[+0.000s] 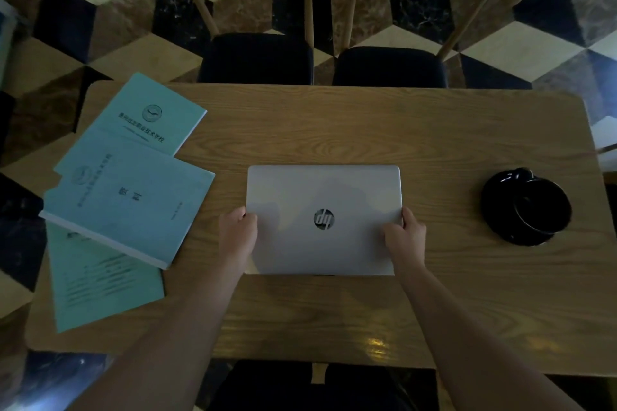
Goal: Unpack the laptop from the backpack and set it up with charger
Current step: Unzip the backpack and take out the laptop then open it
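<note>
A silver laptop (322,197) with a round logo lies shut and flat in the middle of the wooden table (334,123). My left hand (237,229) grips its left edge, thumb on the lid. My right hand (405,233) grips its right edge, fingers curled over the lid. A black coiled bundle (526,207), possibly the charger and its cable, lies on the table to the right, apart from the laptop. No backpack is in view.
Several light blue booklets (133,197) are spread over the table's left end, some overhanging the edge. Two wooden chairs with dark seats (257,58) (389,67) stand at the far side. The floor is a cube-pattern tile.
</note>
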